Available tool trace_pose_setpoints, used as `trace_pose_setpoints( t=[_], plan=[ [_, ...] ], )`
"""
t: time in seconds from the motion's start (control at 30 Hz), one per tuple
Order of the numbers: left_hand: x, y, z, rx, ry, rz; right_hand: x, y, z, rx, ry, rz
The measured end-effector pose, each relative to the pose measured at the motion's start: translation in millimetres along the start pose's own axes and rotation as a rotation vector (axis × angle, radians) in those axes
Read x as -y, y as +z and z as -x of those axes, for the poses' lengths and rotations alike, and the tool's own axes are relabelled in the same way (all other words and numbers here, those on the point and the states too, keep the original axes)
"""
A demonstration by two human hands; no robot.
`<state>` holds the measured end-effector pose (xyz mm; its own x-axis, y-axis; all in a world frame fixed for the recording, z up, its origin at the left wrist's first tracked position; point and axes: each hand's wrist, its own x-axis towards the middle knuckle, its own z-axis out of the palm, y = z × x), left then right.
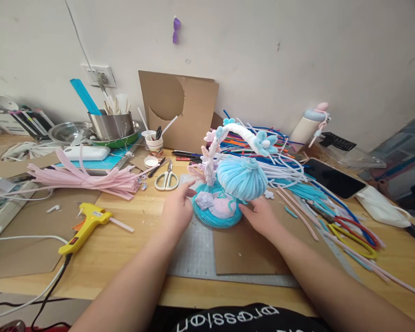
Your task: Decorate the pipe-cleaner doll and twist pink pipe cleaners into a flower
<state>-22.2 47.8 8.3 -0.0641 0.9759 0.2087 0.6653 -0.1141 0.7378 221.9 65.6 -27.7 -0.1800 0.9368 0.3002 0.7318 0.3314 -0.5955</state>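
A fuzzy pipe-cleaner craft shaped like a small lamp stands in front of me. Its round blue base (pixel 214 220) carries pale pink and lilac pieces. From the base rises a white arched stem (pixel 237 129) with blue and pink flowers, and a ribbed blue shade (pixel 242 179) hangs over the right part. My left hand (pixel 178 207) grips the base's left edge, fingers partly curled round it. On the opposite edge, my right hand (pixel 261 213) holds the base below the shade; some of its fingertips are hidden. A grey cutting mat (pixel 190 258) and a cardboard sheet (pixel 252 256) lie underneath.
To the left are a yellow glue gun (pixel 86 228), a bundle of pink pipe cleaners (pixel 86 180) and scissors (pixel 166 180). Cut cardboard (pixel 197 110) leans on the wall. Right of the craft lie blue pipe cleaners (pixel 307 193), pliers (pixel 352 242), a phone (pixel 335 177) and a bottle (pixel 302 131).
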Motion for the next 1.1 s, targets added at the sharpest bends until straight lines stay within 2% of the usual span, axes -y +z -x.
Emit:
trace_pose_setpoints(
  t=[0.13, 0.27, 0.33, 0.5, 0.57, 0.73, 0.83, 0.9, 0.97, 1.03, 1.1],
  plan=[
    [-2.0, -5.5, -2.1, 0.072, -0.076, -0.085, -2.9, 1.4, 0.8, -0.021, 0.027, -0.069],
    [-7.6, -8.0, -1.3, 0.133, -0.028, -0.158, -4.5, 3.1, -0.1, -0.039, 0.023, -0.106],
    [-7.9, -8.0, -0.4, 0.117, -0.014, -0.162, -6.4, 5.1, 0.1, -0.033, 0.034, -0.133],
    [-4.3, -4.6, 0.4, -0.058, 0.074, -0.170, -14.6, 11.3, 0.9, -0.039, 0.106, -0.213],
    [-3.0, -2.6, -0.4, -0.020, 0.099, -0.168, -15.9, 12.3, 0.9, -0.042, 0.114, -0.211],
    [2.7, -0.5, -6.5, 0.133, 0.032, -0.100, -11.5, 11.0, 1.7, -0.025, 0.118, -0.191],
    [6.8, 1.6, -9.2, 0.074, 0.042, -0.054, -9.3, 11.1, 2.2, -0.024, 0.118, -0.193],
    [7.9, 5.6, -8.9, -0.012, 0.104, -0.081, -8.9, 12.0, 2.3, -0.030, 0.127, -0.187],
    [7.9, 11.2, -7.2, -0.022, 0.237, -0.124, -8.9, 13.3, 2.1, -0.050, 0.103, -0.171],
    [8.0, 17.0, -4.6, 0.083, 0.377, -0.150, -8.8, 14.9, 1.7, -0.053, 0.031, -0.173],
    [9.4, 21.5, -1.8, 0.231, 0.457, -0.186, -8.6, 17.0, 1.6, -0.018, -0.035, -0.193]
  ],
)
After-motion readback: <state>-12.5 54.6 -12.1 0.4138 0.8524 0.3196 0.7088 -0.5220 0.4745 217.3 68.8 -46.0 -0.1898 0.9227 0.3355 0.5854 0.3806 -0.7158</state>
